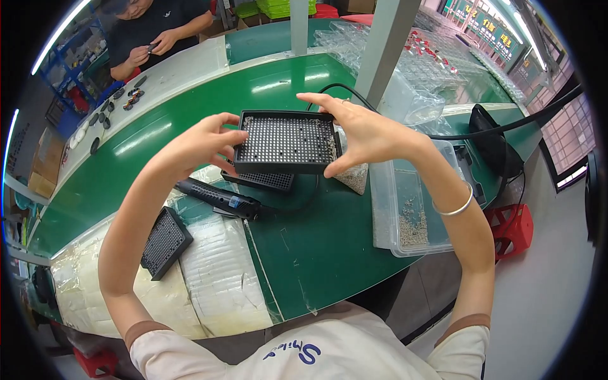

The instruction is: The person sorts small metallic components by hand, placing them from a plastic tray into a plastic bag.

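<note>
blue-labelled tool (215,196) lies near fingers (235,137) holding a black tray (285,168).

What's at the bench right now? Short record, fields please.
Left hand: gripping left end of raised black grid tray
Right hand: at tray's right end, index finger extended; contact firmness unclear
Other trays: one partly hidden below the raised one, another at left
Tool: black handheld tool lying on the bench
Bin: clear plastic bin at right, pale granules inside
Across bench: co-worker's hands around a small dark item
</note>
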### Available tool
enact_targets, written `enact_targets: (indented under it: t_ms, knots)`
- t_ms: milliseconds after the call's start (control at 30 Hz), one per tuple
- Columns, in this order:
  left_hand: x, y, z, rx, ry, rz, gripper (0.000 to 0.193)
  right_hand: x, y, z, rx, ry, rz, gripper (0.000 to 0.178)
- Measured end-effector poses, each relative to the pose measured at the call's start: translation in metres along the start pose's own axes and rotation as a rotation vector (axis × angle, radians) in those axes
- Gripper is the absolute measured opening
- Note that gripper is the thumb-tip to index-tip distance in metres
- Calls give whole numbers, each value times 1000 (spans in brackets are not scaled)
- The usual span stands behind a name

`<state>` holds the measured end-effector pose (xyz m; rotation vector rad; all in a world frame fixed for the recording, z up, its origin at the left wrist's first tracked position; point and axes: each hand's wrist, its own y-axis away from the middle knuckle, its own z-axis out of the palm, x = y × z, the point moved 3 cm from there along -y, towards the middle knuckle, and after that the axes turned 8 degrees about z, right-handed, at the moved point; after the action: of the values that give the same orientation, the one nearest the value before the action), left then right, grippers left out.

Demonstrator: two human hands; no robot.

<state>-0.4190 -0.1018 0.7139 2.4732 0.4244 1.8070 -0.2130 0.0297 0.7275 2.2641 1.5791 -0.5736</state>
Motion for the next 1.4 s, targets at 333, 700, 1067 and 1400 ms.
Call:
enact_targets:
  t_ms: [333, 700, 1067, 1400]
  knots:
    - [26, -52, -17, -131, -139, 16, 33, 21, -17, 3, -6, -59, 54, 107]
    - [52, -72, -14, -165, -373, 10, 34, 25, -13, 11, -32, -140, 93, 108]
    - [53, -71, -11, -172, -361, -27, 31, 24, -7, 6, -34, -134, 111, 104]
    - [51, -70, -11, -222, -362, -81, 47, 43, 14, -2, 144, 61, 35, 55]
